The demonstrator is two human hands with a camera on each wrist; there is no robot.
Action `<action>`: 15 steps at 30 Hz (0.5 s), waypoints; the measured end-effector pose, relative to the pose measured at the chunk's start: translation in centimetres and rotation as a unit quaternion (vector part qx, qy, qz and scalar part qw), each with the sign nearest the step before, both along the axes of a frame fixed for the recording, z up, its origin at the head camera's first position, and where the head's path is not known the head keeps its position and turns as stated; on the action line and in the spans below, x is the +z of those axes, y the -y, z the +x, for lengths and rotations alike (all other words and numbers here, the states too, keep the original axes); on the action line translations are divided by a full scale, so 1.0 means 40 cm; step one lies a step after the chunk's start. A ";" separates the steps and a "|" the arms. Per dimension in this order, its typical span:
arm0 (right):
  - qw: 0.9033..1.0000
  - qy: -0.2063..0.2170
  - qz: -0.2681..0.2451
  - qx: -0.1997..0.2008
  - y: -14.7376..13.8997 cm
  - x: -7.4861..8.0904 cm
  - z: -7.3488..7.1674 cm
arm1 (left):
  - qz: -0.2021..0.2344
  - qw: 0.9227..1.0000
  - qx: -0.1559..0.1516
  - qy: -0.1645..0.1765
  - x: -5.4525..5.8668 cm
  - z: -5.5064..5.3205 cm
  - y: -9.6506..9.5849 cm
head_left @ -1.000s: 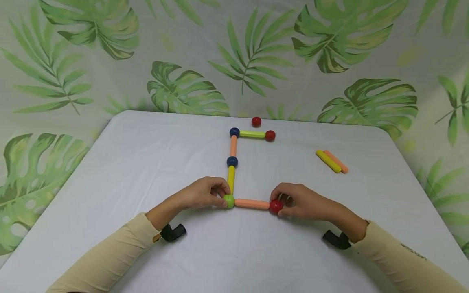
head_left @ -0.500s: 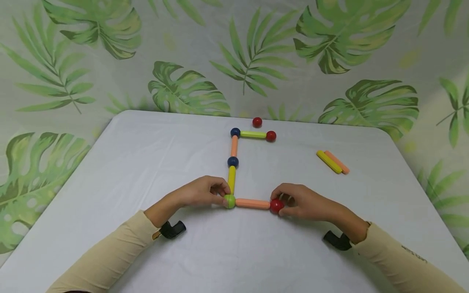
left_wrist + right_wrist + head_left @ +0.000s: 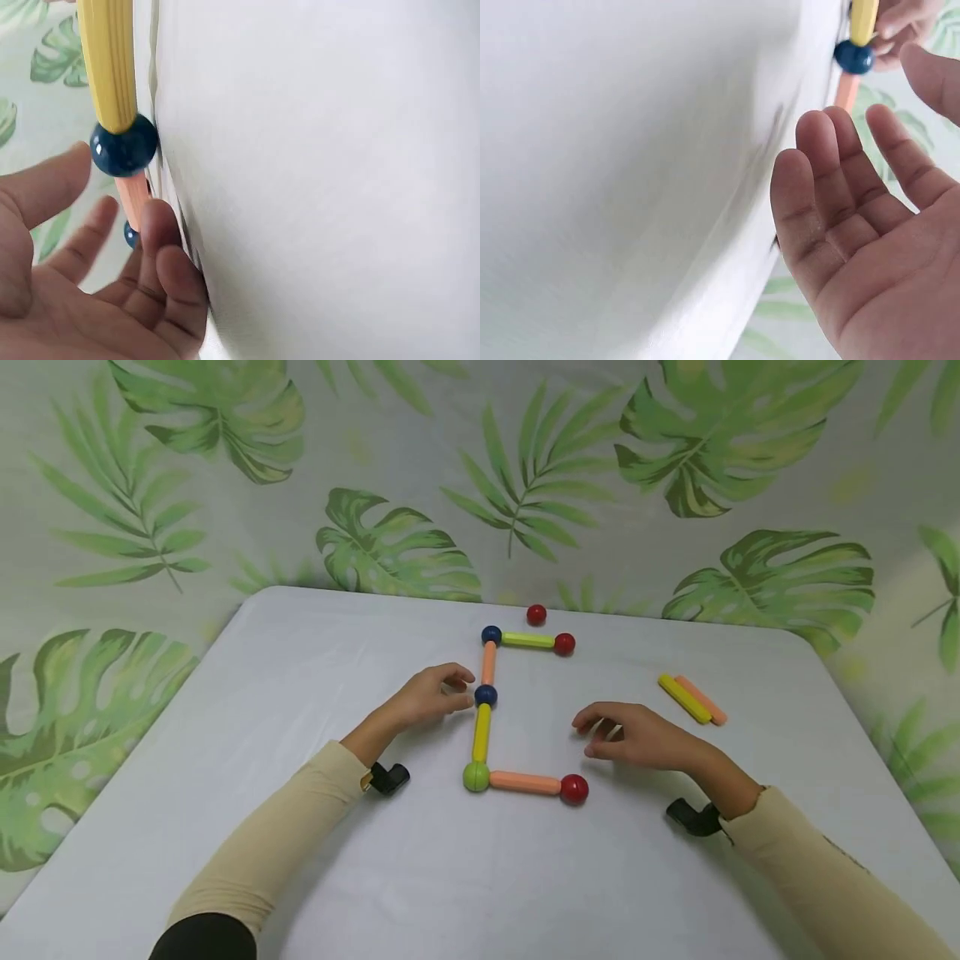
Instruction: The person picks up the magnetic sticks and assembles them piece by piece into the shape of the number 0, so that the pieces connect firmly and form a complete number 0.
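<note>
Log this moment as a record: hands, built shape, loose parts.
left hand: loosely bent fingers beside middle blue ball, contact unclear
right hand: holding nothing, apart from every part
spine, far to near: far blue ball, far orange stick, middle blue ball, yellow stick, green ball
far branch: lime stick, far red ball
near branch: near orange stick, near red ball
unattached: loose red ball beyond far branch; loose yellow stick and loose orange stick side by side, right

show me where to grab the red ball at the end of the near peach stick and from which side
The red ball looks best pinched across its near and far curves, with the right hand coming in from the right: the peach stick meets its left side, while its right side lies free.
</note>
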State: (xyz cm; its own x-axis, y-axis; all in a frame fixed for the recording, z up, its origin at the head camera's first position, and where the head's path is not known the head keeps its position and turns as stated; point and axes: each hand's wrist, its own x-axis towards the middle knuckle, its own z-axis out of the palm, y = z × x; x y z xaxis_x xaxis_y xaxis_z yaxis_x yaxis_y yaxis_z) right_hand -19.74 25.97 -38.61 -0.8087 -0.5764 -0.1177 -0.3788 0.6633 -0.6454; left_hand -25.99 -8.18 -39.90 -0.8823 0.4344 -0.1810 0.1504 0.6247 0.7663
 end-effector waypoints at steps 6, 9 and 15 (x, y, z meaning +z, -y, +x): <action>0.999 -0.024 0.010 -0.023 -0.016 -0.002 -0.036 | 0.010 1.000 -0.020 0.002 0.003 -0.024 -0.020; 0.999 -0.029 0.019 -0.039 -0.023 0.001 -0.056 | -0.008 0.999 -0.031 -0.004 0.004 -0.031 -0.031; 0.995 -0.054 0.043 -0.078 -0.053 0.013 -0.091 | -0.015 0.999 -0.041 0.004 0.003 -0.041 -0.047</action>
